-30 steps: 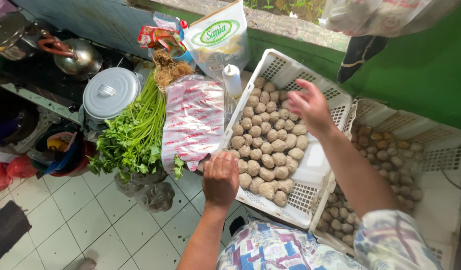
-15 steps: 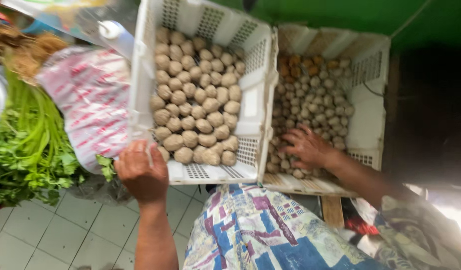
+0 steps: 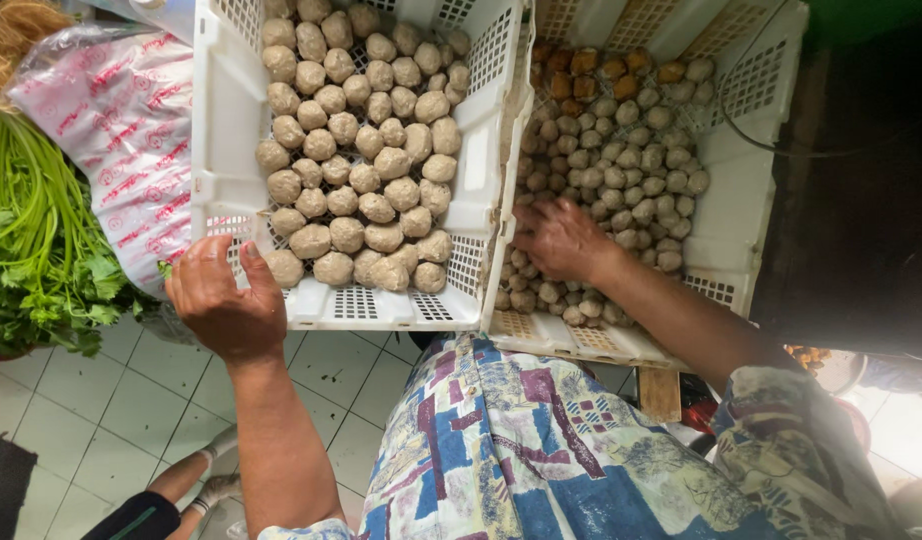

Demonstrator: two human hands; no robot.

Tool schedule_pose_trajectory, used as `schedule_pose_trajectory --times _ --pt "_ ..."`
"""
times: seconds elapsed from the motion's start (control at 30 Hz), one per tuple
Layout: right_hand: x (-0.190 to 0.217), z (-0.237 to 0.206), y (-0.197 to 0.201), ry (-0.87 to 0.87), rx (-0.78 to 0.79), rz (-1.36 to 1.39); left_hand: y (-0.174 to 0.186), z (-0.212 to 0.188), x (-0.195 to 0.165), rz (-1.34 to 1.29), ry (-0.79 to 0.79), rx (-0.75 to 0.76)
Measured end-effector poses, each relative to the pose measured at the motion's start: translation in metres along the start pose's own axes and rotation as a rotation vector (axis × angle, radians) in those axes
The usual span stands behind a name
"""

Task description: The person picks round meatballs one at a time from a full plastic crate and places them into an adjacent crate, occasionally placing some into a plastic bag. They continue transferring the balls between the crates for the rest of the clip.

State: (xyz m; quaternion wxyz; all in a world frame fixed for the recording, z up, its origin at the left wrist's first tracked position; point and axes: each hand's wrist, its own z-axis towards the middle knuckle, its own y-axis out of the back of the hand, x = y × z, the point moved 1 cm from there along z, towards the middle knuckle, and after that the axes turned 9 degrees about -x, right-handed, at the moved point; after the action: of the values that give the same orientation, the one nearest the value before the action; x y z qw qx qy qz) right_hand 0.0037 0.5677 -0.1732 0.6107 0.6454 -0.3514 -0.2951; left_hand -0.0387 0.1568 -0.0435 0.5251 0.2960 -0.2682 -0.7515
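Head view, looking straight down. Two white perforated plastic crates sit side by side across the upper half of the frame, their inner walls touching.

The left crate [image 3: 213, 150], centre-left, holds a heap of large pale-brown meatballs [image 3: 366, 160], piled toward its near and middle part. The left hand [image 3: 224, 300] grips this crate at its lower-left corner: the fingers [image 3: 196, 262] are curled over the rim and the thumb lies along the inside edge, just beside the nearest meatball. The hand is closed on the rim and holds nothing else.

The right crate [image 3: 751, 250], centre-right, sits slightly lower in the frame. It holds smaller meatballs [image 3: 631, 175], greyish-brown, with a few darker orange-brown square pieces [image 3: 581, 62] along its far edge. The right hand [image 3: 561, 238] is down inside this crate at its left side, palm down on the small meatballs, fingers bent and spread among them. Whether it has closed on any of them cannot be told; the fingertips are buried in the pile.

Left of the crates, at the upper left of the frame: a clear plastic bag with red print [image 3: 126, 140] lies against the left crate's outer wall. Further left, a bunch of long-stemmed leafy greens [image 3: 36, 240] runs down the left edge.

Bottom of frame: the person's patterned shirt [image 3: 541, 450] in blue, red and cream. Pale tiled floor [image 3: 101, 410] at lower left.
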Motion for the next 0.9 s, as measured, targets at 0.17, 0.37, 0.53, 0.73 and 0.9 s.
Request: schedule_pose_trajectory --times 0.17,0.37,0.53,0.73,0.9 --pt "-0.045 -0.016 0.023 -0.304 -0.084 -0.065 0.001 -0.002 0.002 -0.01 -0.015 0.005" --pt "-0.014 -0.092 0.038 -0.553 0.361 0.347 -0.002 -0.004 0.004 0.0 -0.032 -0.011" --pt "0.018 -0.118 0.029 -0.66 0.597 0.305 -0.005 -0.002 0.004 -0.021 -0.014 -0.013" --pt "0.026 -0.094 0.002 -0.809 0.65 0.519 -0.003 0.001 0.003 -0.055 -0.027 -0.036" --pt "0.035 -0.066 -0.019 -0.799 0.477 0.458 0.001 0.002 0.001 -0.065 -0.042 -0.021"
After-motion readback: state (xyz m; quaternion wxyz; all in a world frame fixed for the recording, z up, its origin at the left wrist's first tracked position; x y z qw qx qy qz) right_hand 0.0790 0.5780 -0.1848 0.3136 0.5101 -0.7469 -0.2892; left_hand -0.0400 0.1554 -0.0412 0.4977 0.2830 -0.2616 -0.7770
